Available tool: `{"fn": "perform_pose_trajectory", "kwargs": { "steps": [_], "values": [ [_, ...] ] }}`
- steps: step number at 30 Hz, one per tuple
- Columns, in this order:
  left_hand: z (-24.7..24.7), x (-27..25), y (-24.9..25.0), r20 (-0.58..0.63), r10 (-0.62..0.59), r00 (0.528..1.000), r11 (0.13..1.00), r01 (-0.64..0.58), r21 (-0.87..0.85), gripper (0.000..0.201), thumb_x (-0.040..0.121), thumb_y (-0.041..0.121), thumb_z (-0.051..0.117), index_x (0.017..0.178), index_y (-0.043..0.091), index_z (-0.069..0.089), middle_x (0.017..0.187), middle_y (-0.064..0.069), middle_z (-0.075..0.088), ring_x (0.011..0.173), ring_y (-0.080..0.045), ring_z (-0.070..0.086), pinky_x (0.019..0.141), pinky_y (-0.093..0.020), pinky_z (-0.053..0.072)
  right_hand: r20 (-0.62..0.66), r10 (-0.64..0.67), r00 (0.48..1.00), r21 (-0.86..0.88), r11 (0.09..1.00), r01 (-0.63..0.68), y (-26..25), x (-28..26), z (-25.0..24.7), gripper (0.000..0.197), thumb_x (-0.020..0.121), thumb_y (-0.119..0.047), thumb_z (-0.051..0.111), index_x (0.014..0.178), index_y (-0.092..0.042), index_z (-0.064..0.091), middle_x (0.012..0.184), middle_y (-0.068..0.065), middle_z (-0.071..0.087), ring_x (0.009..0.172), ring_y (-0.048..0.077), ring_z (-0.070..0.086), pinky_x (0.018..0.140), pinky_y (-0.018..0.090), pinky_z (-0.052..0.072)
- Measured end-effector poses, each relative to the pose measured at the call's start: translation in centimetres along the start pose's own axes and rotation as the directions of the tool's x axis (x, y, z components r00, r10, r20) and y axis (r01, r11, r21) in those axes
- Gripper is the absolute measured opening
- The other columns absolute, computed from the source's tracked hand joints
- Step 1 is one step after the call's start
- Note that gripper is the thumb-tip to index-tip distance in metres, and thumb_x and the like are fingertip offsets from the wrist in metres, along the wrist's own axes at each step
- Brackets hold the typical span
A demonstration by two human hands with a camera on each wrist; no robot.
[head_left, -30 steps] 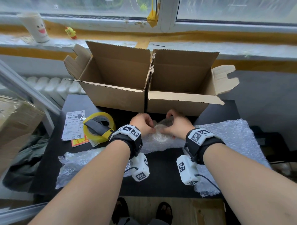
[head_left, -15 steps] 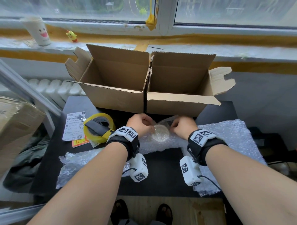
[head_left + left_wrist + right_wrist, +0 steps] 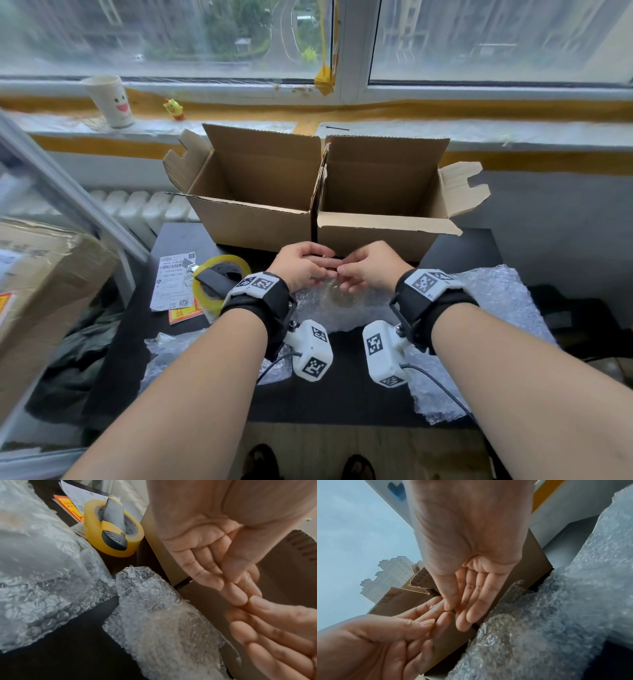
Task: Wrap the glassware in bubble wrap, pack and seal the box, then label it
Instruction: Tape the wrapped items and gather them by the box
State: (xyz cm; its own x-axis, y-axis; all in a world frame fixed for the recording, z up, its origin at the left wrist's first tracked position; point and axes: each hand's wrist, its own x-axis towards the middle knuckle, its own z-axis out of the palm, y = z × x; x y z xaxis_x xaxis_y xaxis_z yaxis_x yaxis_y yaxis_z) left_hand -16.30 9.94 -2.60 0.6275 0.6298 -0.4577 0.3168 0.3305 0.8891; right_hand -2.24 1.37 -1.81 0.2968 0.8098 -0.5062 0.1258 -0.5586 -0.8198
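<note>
My left hand (image 3: pixel 301 265): fingers straight, empty, fingertips touching my right's.
My right hand (image 3: pixel 371 267): likewise open, empty.
Bubble wrap (image 3: pixel 342 305): on the bench (image 3: pixel 342 394), below both.

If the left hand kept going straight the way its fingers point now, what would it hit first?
Most likely the right hand: the left hand points its fingers toward it and their fingertips already meet just in front of the cardboard box. Depth is hard to judge.

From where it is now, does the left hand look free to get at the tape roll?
Probably yes. The left hand seems to hold nothing, and the tape roll lies uncovered on the table just left of its wrist.
</note>
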Motion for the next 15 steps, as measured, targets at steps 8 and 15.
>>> {"fn": "perform_pose_trajectory", "kwargs": {
  "steps": [8,15],
  "values": [
    [0.3,-1.0,0.1,-0.056,-0.02,0.998,0.999,0.022,0.049,0.039,0.085,0.0,0.067,0.118,0.009,0.047,0.088,-0.01,0.074,0.071,-0.017,0.069,0.055,-0.024,0.051,-0.097,-0.121,0.988,-0.109,0.988,0.11,-0.2,-0.8,-0.1,0.017,0.085,-0.019,0.073,0.101,-0.014,0.071,0.089,0.003,0.071,0.079,0.015,0.068,0.065,0.027,0.056],
    [-0.4,-2.5,0.0,0.029,-0.025,0.999,0.979,0.019,0.204,0.046,0.083,-0.014,0.057,0.121,0.011,0.047,0.094,-0.018,0.073,0.08,-0.024,0.072,0.066,-0.033,0.053,-0.046,-0.225,0.973,-0.29,0.935,0.202,-1.2,-0.6,1.7,0.007,0.073,-0.018,0.082,0.074,-0.018,0.075,0.073,0.0,0.071,0.077,0.015,0.066,0.072,0.032,0.055]
  ]
}}
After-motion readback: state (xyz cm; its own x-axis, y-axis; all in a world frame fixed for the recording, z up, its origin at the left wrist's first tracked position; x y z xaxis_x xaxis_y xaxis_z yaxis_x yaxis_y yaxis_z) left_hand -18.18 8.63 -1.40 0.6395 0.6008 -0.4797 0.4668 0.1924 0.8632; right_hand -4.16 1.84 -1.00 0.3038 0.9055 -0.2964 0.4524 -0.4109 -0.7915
